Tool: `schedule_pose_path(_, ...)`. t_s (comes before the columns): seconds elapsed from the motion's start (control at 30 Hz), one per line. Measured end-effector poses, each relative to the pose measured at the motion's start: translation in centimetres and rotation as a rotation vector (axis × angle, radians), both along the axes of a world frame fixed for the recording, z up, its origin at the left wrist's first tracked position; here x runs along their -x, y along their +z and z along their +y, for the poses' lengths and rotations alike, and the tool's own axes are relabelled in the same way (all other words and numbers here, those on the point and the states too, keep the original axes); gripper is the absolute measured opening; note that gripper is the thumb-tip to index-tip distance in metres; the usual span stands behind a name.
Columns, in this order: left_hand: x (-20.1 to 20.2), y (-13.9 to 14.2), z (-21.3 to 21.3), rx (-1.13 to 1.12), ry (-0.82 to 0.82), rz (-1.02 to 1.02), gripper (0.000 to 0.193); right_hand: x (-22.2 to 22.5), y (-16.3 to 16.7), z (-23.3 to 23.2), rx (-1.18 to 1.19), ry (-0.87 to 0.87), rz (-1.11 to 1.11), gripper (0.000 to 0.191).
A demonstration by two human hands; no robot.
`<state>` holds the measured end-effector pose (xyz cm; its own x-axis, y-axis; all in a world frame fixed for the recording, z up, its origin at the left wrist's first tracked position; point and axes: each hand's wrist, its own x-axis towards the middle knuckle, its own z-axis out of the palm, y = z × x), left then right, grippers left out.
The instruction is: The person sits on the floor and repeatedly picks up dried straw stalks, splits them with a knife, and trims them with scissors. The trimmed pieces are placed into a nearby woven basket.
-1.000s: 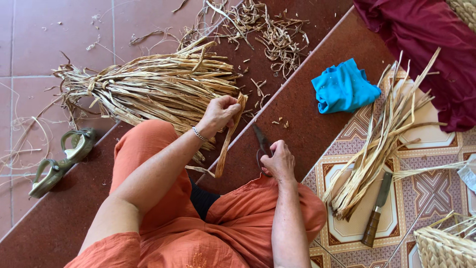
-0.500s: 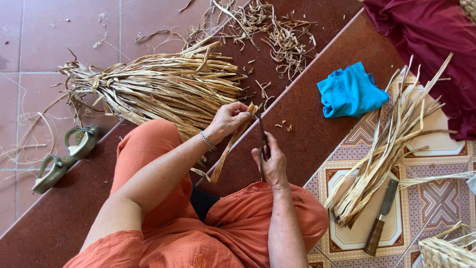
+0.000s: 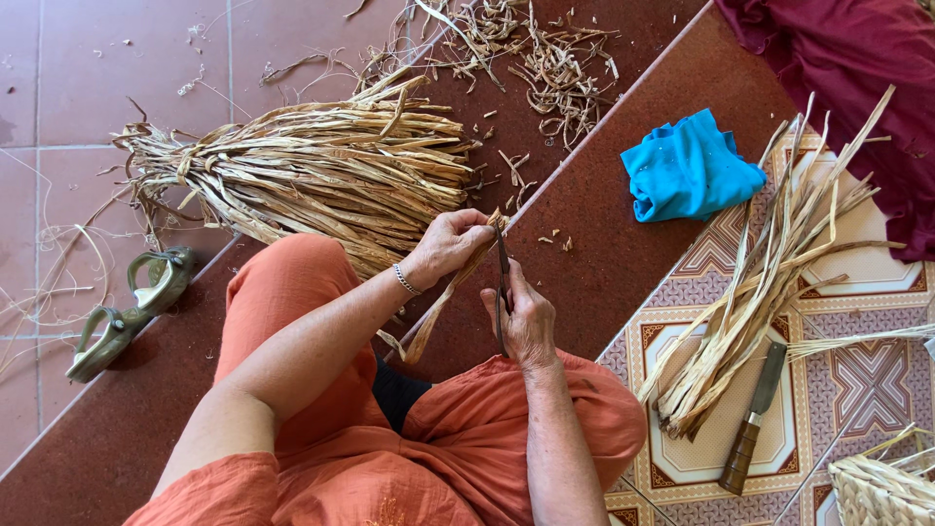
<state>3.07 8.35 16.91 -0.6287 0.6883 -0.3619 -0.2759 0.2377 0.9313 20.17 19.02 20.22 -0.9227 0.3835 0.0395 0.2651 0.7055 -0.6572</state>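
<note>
Since a second ago the left hand point(image 3: 450, 244) has drawn the dried leaf strip point(image 3: 443, 297) closer to the right hand point(image 3: 524, 317), and the scissors point(image 3: 503, 282) now stand nearly upright against the strip's upper end. The left hand is closed around the top of the strip, which hangs down over the orange-clad knee; the right hand is wrapped on the scissors' handles, though I cannot tell how far the blades are parted. The left fingertips sit just beside the blades, so a cut there could nick them. The strip hangs loose, so it could twist and split unevenly. The big leaf bundle point(image 3: 312, 180) lies behind on the step, the knife point(image 3: 752, 419) well apart.
</note>
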Motion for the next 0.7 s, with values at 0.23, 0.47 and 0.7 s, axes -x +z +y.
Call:
schedule_pose_path(0.23, 0.24, 0.25, 0.15, -0.052, 0.000, -0.037, 0.022, -0.32, -0.49, -0.08, 0.015, -0.022, 0.088, 0.058)
schedule_pose_path(0.47, -0.25, 0.05, 0.13, -0.029, -0.099, -0.035, 0.020, 0.07, -0.12, -0.31, 0.009, -0.004, 0.092, 0.057)
schedule_pose_path(0.7, -0.11, -0.23, 0.04, -0.005, -0.072, -0.010, 0.021, -0.37, -0.72, -0.14, -0.006, -0.040, -0.027, 0.048)
